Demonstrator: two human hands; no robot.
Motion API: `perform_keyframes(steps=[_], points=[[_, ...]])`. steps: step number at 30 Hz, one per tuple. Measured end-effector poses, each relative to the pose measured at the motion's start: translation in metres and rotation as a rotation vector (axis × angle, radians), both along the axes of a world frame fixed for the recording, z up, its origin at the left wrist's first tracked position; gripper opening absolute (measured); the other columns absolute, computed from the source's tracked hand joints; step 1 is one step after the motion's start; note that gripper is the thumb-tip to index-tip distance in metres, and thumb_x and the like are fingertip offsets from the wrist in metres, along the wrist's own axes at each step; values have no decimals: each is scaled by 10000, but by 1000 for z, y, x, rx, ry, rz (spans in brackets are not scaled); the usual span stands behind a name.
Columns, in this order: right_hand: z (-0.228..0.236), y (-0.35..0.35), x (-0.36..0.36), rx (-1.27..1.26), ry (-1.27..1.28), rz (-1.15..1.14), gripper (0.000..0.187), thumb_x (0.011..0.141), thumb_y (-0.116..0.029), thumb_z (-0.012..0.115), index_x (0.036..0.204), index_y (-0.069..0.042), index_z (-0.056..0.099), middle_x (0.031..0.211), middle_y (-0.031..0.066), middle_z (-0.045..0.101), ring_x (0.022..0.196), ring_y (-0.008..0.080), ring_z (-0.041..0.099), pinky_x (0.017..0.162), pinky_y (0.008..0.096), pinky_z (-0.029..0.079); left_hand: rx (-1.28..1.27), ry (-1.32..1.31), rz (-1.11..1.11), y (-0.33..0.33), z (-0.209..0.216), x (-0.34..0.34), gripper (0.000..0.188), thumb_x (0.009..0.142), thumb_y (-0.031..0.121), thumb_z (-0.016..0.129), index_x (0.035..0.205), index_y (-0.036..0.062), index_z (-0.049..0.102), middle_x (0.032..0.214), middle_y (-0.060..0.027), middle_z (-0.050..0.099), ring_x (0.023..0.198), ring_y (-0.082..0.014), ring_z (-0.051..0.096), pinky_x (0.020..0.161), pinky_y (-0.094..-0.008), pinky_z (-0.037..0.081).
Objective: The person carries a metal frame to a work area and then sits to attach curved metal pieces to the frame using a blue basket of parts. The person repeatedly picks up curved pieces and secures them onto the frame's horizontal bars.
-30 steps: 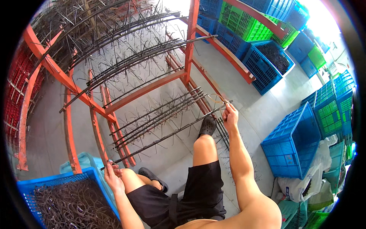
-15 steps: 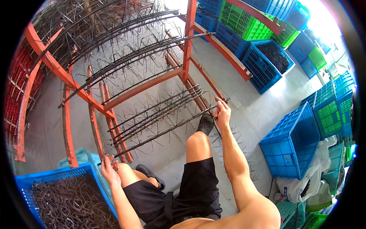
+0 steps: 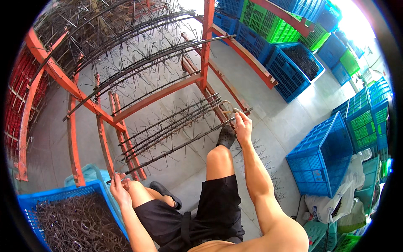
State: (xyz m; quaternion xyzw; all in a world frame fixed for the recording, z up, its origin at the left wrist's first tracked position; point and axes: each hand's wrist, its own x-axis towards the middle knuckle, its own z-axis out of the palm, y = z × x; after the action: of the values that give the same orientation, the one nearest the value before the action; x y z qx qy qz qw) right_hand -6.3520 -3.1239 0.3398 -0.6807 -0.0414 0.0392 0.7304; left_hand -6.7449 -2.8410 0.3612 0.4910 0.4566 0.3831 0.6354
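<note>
A long dark rod with thin wire hooks (image 3: 180, 147) spans the space in front of my knees, at the near side of the lowest rack level. My left hand (image 3: 120, 191) is closed at the rod's left end, with a thin C-shaped strip (image 3: 120, 158) rising from its fingers. At the right end, my right hand (image 3: 243, 124) pinches a tan curved strip (image 3: 227, 105) beside the rod. Whether either hand also grips the rod is hard to make out. Several similar hooked rods (image 3: 176, 122) lie just beyond, across the rack.
An orange metal rack (image 3: 159, 96) stands ahead, carrying hooked rods on higher levels. A blue crate (image 3: 103, 189) of dark curly strips sits at lower left. Blue and green crates (image 3: 268, 23) are stacked at right, with an overturned blue crate (image 3: 308, 161) and white bags (image 3: 331, 206) nearer.
My right hand has shifted slightly left along the rod, and its curved strip has moved with it. My left hand has dropped slightly. The rod stays in nearly the same place.
</note>
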Motion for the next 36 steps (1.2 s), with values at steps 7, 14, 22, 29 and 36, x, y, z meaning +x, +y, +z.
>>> perform_keyframes(steps=[7,14,22,29,36], points=[[0,-5,8,-37,-93,-8,193,881,-152,556,950,3,649,614,-86,459,498,15,348,442,195,272,-4,12,6,2,1,1,241,915,294,546,1039,92,588,894,-23,650,670,-81,599,486,-181,406],[4,-3,12,-72,-95,-27,203,890,-132,534,998,4,639,595,-86,451,504,14,346,440,201,268,-18,48,16,0,3,1,220,919,281,542,1024,93,586,887,-24,651,685,-78,605,484,-176,391],[4,5,4,106,96,-45,189,892,-137,533,979,-7,638,550,-82,428,419,12,333,376,193,250,-2,-4,-1,-1,5,2,200,919,268,544,972,78,575,855,-31,653,666,-90,627,430,-170,358],[10,2,10,139,126,13,210,890,-140,546,1016,11,618,511,-66,400,388,29,331,353,205,246,0,-18,10,-1,3,2,203,917,267,549,981,77,580,854,-32,653,665,-91,627,426,-167,357],[12,2,8,163,129,18,182,889,-144,544,961,-7,638,506,-70,416,388,21,346,357,197,252,32,-7,23,4,-5,3,216,917,277,547,989,77,586,878,-35,654,678,-102,634,426,-166,357]])
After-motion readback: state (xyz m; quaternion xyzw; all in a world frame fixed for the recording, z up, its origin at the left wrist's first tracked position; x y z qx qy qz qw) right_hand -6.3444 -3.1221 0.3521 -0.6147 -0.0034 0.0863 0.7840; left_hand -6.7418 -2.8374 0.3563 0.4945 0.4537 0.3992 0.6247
